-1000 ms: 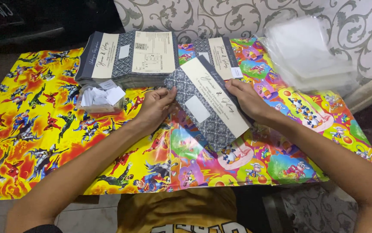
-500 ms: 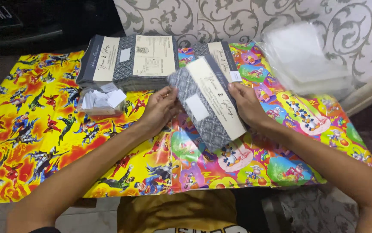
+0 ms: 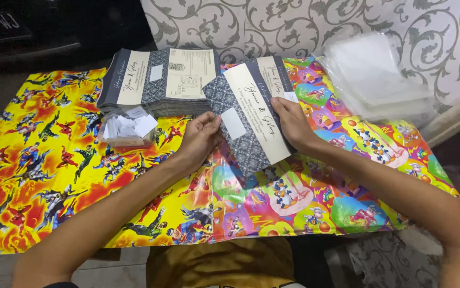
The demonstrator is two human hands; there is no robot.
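Both my hands hold a folded grey patterned card (image 3: 246, 120) with a cream band and a small white label, tilted over the colourful cartoon sheet. My left hand (image 3: 200, 140) grips its left edge with the fingers curled on it. My right hand (image 3: 292, 124) holds its right edge, thumb on the cream band. Behind it lies a second similar card (image 3: 278, 72), partly covered.
A stack of the same cards (image 3: 158, 80) sits at the back left. A small clear bag of white paper slips (image 3: 127, 128) lies in front of the stack. Clear plastic sleeves (image 3: 376, 80) pile at the back right, by the patterned wall. Two cartoon-printed sheets (image 3: 54, 176) cover the surface.
The card has been lifted slightly and drawn nearer to me between both hands. My view has shifted a little.
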